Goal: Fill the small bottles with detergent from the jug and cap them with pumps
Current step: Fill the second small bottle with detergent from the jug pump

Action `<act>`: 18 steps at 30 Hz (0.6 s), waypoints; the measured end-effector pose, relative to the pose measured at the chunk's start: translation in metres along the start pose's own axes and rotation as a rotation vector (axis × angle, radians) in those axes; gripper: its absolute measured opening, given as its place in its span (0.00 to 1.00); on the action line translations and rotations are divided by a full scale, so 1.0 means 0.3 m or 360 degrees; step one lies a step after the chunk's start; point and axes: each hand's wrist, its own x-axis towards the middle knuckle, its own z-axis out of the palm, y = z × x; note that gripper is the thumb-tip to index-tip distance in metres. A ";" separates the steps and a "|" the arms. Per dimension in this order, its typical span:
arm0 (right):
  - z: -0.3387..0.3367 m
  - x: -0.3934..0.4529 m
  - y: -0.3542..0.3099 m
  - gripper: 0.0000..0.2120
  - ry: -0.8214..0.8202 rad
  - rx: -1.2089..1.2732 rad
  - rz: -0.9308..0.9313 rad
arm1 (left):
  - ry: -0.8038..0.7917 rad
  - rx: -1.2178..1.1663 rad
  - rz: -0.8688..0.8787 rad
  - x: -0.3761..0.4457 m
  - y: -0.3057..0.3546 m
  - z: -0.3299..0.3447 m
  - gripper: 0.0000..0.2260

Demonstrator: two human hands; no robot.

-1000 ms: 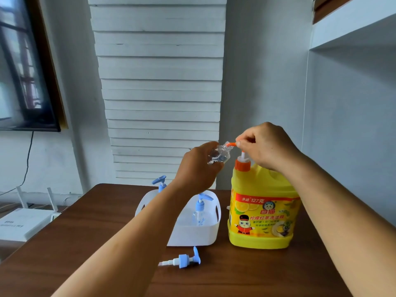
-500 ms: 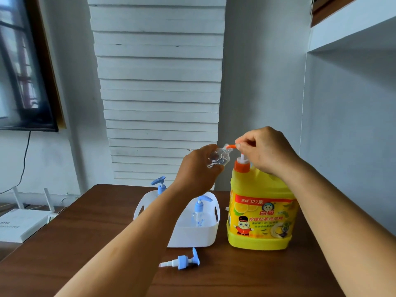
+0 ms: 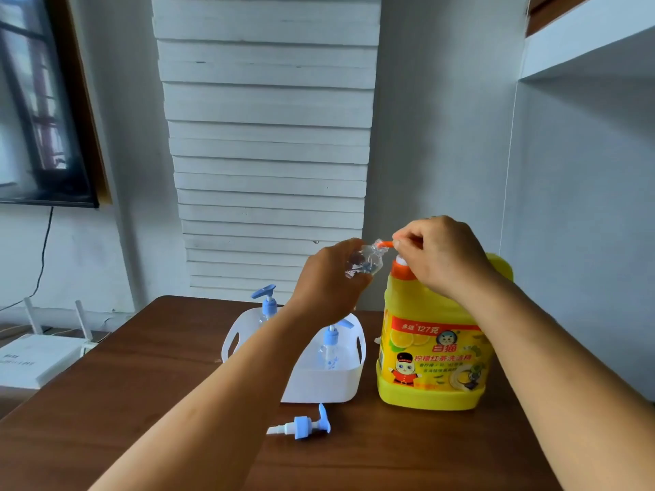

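Note:
A yellow detergent jug [image 3: 432, 352] with an orange pump stands on the brown table [image 3: 141, 384]. My right hand [image 3: 439, 253] grips the jug's pump head, whose orange spout [image 3: 384, 244] points left. My left hand [image 3: 329, 281] holds a small clear bottle [image 3: 367, 262] tilted, its mouth at the spout's tip. A loose blue pump [image 3: 304, 425] lies on the table in front of the white basket [image 3: 319, 384]. Two small bottles capped with blue pumps, one at the back left [image 3: 267, 303] and one to its right [image 3: 331, 345], stand in the basket.
A white router [image 3: 35, 356] with antennas sits on a low surface left of the table. A dark screen [image 3: 42, 101] hangs on the left wall. A grey wall runs close along the right side behind the jug.
Both hands and the small bottle stay at the jug's spout. The pump head has dropped a little under my right hand, and the view shifted slightly.

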 end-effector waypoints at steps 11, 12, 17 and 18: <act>0.037 -0.016 0.006 0.12 0.0172 -0.0107 -0.0048 | 0.0001 0.0070 0.0014 0.001 0.004 -0.008 0.07; 0.046 -0.020 0.008 0.12 0.0173 -0.0107 -0.0044 | -0.0010 0.0064 0.0008 -0.003 0.002 -0.004 0.08; 0.031 -0.007 0.004 0.10 0.0108 -0.0145 -0.0070 | -0.0020 0.0040 -0.0009 0.001 0.002 -0.008 0.09; 0.014 0.002 0.000 0.09 0.0086 -0.0153 -0.0070 | -0.0015 0.0031 -0.0004 0.005 0.008 -0.014 0.10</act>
